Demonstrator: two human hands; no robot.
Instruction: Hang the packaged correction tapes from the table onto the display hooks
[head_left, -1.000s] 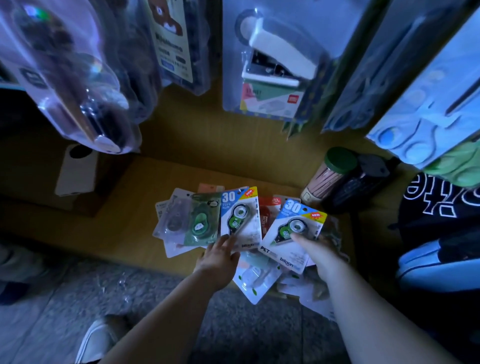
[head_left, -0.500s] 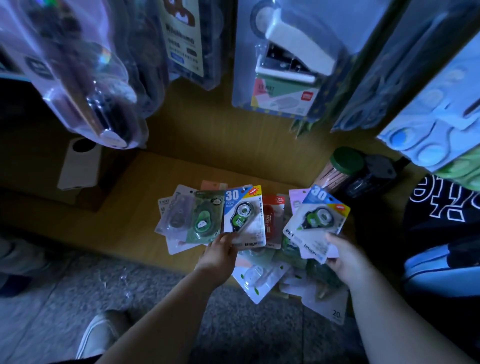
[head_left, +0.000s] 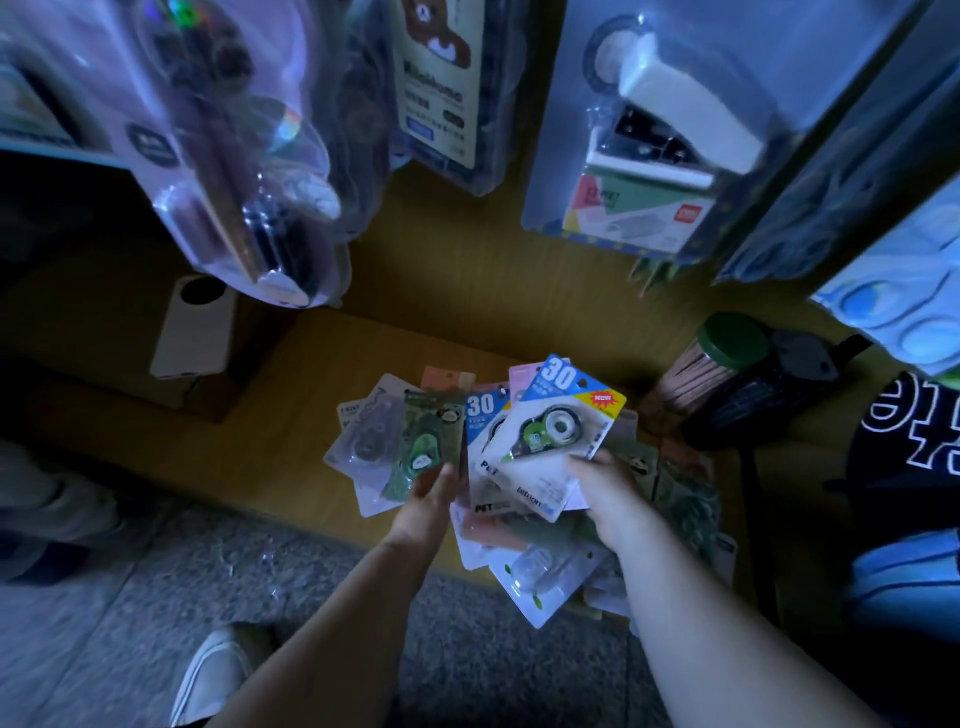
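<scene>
Firmly in right hand (head_left: 605, 493): correction tape (head_left: 550, 441)

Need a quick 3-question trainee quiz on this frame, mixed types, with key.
1. True or false: the right hand holds a correction tape pack marked "30".
2. Multiple choice: the left hand holds A) a fan of packs B) a stapler C) nothing.
3. Fill in: the jar at the back of the table has a ____ lid.

Key: 1 true; 2 A; 3 green.
</scene>
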